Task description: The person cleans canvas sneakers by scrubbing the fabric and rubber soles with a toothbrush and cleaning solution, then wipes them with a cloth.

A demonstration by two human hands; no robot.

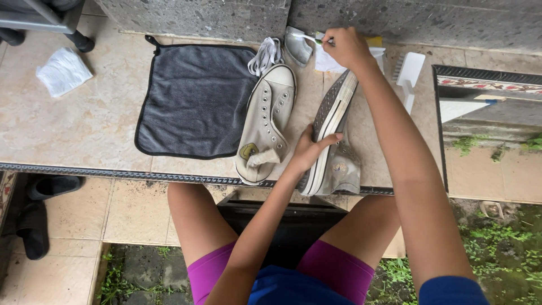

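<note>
My left hand (309, 151) is clamped on the tipped sneaker (333, 141), thumb across the white sole edge, fingers behind it. That shoe stands on its side, sole facing 9 o'clock, toe toward 12, heel overhanging the tiled ledge (84, 130) at 6.

My right hand (345, 46) sits at 12 o'clock from the shoe's toe, fist closed around a toothbrush (309, 38). The bristle end points to 9 o'clock and reaches the small metal bowl (296, 46) by the stone wall (226, 17). I can't tell if the bristles touch the bowl.

Under the right hand: a white cloth (324, 61) with something yellow behind it, mostly hidden.

Second sneaker (265, 124) lies flat, unlaced, at 9 o'clock of the held one, just beside it, not touching as far as I see. Its toe is at 12, near the bundle of white laces (266, 55).

Grey towel (195, 101) spread flat at 9 o'clock of that shoe, its edge touching or slipping under it.

White scrub brush (409, 76) at 3 o'clock of the right forearm. Crumpled white rag (63, 70) far out at 9, well apart.
</note>
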